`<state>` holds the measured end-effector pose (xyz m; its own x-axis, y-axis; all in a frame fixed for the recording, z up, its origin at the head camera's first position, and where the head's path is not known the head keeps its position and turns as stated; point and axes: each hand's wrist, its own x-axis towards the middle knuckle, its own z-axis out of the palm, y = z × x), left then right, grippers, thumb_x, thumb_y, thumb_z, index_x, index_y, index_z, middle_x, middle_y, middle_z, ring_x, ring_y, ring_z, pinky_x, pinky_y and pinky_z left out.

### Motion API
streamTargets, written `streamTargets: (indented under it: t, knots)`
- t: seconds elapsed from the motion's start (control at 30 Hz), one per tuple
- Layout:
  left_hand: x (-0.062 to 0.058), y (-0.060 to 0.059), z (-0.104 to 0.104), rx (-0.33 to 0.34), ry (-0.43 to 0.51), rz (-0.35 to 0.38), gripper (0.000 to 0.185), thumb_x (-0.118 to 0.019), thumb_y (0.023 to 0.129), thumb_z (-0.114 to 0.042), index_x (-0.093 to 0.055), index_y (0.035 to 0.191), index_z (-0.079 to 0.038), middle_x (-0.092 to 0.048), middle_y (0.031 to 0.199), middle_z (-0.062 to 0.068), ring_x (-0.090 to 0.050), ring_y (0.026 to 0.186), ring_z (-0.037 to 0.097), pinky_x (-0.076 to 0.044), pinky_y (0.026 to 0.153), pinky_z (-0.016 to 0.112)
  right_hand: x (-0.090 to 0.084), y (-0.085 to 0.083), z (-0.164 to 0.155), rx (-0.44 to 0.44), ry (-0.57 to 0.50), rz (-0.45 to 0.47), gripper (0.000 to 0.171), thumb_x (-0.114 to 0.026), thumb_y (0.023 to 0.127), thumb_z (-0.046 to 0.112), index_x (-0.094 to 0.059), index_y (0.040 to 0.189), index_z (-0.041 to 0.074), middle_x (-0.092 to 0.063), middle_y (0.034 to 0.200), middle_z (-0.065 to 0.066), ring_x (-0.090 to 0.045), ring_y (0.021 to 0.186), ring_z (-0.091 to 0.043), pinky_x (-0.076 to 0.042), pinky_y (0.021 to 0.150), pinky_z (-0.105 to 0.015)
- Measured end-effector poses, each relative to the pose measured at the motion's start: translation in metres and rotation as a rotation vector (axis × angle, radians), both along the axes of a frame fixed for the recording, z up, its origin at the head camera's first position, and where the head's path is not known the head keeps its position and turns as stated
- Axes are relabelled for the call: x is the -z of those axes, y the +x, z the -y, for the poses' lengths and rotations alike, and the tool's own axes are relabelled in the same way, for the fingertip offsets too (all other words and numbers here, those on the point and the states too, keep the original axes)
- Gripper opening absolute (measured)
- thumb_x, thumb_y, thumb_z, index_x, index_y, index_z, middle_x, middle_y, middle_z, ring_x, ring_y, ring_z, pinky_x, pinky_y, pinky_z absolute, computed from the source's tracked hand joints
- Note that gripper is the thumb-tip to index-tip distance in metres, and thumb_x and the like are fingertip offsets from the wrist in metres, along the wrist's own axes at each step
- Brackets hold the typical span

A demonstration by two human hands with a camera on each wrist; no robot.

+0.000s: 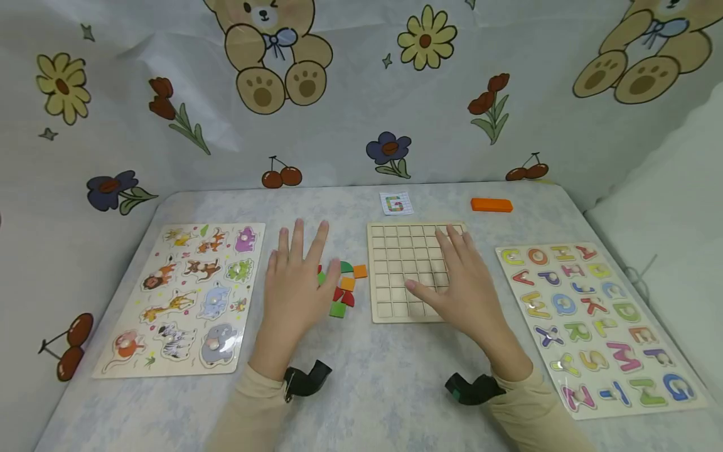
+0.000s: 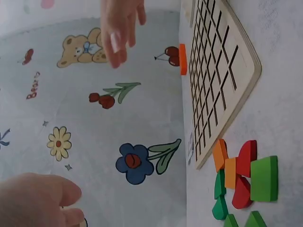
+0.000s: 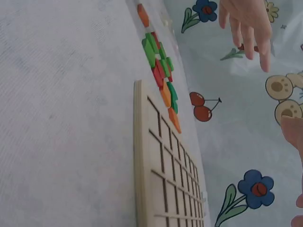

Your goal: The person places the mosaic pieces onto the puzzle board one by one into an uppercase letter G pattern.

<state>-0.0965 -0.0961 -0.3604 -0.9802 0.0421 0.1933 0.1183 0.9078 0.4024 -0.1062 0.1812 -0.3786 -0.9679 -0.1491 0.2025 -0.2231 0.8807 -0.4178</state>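
My left hand (image 1: 294,292) hovers with spread, straight fingers over several small coloured blocks, partly covering them in the head view. Among the blocks are a green square (image 2: 263,178), an orange square (image 1: 360,271) and red curved pieces (image 1: 348,299). My right hand (image 1: 465,292) hangs over the right part of a wooden grid board (image 1: 390,273), fingers extended and holding nothing. Both wrist views show the hands raised well above the tabletop. The board's grid squares that show carry no blocks.
A small card (image 1: 396,203) with a coloured G pattern lies behind the board, an orange bar (image 1: 491,205) to its right. An animal puzzle (image 1: 179,301) lies at left, a letter puzzle (image 1: 599,326) at right. A printed cloth (image 1: 350,94) hangs behind the table.
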Motion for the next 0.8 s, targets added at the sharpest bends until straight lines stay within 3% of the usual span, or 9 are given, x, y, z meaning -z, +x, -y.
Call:
streamTargets:
  t: [0.17, 0.33, 0.6, 0.8]
  knots:
    - [0.006, -0.008, 0.018, 0.049, 0.092, -0.015, 0.054, -0.047, 0.101, -0.029, -0.039, 0.153, -0.02, -0.036, 0.158, 0.016, -0.031, 0.146, 0.043, -0.027, 0.113, 0.066, 0.019, 0.001, -0.021, -0.01, -0.064, 0.09, 0.11, -0.071, 0.08, 0.065, -0.015, 0.16, 0.014, -0.012, 0.167, -0.01, -0.01, 0.154, -0.039, -0.02, 0.115, -0.068]
    - [0.016, -0.016, 0.03, 0.033, 0.177, 0.036, 0.052, -0.056, 0.098, -0.027, -0.046, 0.148, -0.018, -0.05, 0.146, 0.013, -0.047, 0.133, 0.038, -0.038, 0.107, 0.061, 0.039, 0.002, -0.043, -0.01, -0.103, 0.137, 0.116, -0.075, 0.079, 0.062, -0.012, 0.159, 0.007, -0.011, 0.167, -0.016, -0.012, 0.153, -0.042, -0.02, 0.115, -0.066]
    - [0.032, -0.027, 0.032, 0.001, 0.202, 0.138, 0.048, -0.067, 0.094, -0.028, -0.056, 0.139, -0.015, -0.061, 0.127, 0.012, -0.055, 0.117, 0.035, -0.041, 0.099, 0.058, 0.065, 0.0, -0.063, 0.01, -0.084, 0.165, 0.122, -0.076, 0.074, 0.066, -0.016, 0.158, 0.001, -0.014, 0.165, -0.021, -0.014, 0.152, -0.042, -0.022, 0.116, -0.064]
    - [0.039, -0.033, 0.028, 0.006, 0.148, 0.194, 0.046, -0.07, 0.092, -0.028, -0.06, 0.135, -0.015, -0.063, 0.124, 0.01, -0.056, 0.113, 0.034, -0.042, 0.097, 0.055, 0.077, -0.001, -0.069, 0.003, -0.046, 0.175, 0.128, -0.074, 0.074, 0.069, -0.008, 0.158, 0.0, -0.008, 0.165, -0.024, -0.014, 0.151, -0.045, -0.021, 0.116, -0.064]
